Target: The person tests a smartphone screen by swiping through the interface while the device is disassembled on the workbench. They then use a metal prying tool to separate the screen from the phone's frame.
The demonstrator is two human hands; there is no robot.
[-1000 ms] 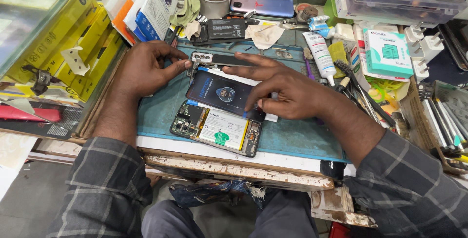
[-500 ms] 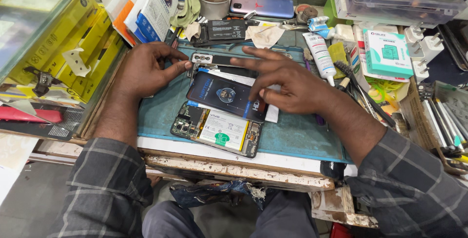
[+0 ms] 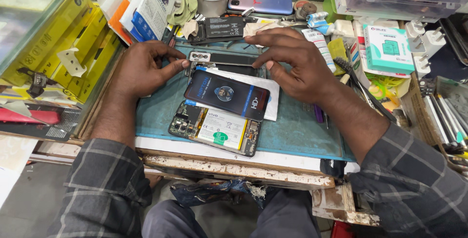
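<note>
On blue mat of worktop [image 3: 302, 135], head view: opened phone w/ bare green board & white battery [image 3: 214, 128] lies back-off, well below both hands. Dark glossy screen-protector packet [image 3: 226, 94] rests across it & a black phone frame [image 3: 229, 60]. Left hand [image 3: 144, 67] & right hand [image 3: 292, 62] press the frame's ends, fingers spread, nothing clasped. Judged: teardown done, refit & closing left.

Purple smartphone [image 3: 259, 1] at bench rear; teal-and-white carton [image 3: 388, 49] right; yellow boxes [image 3: 73, 38] stacked left; white tube [image 3: 319, 47] beside carton.
</note>
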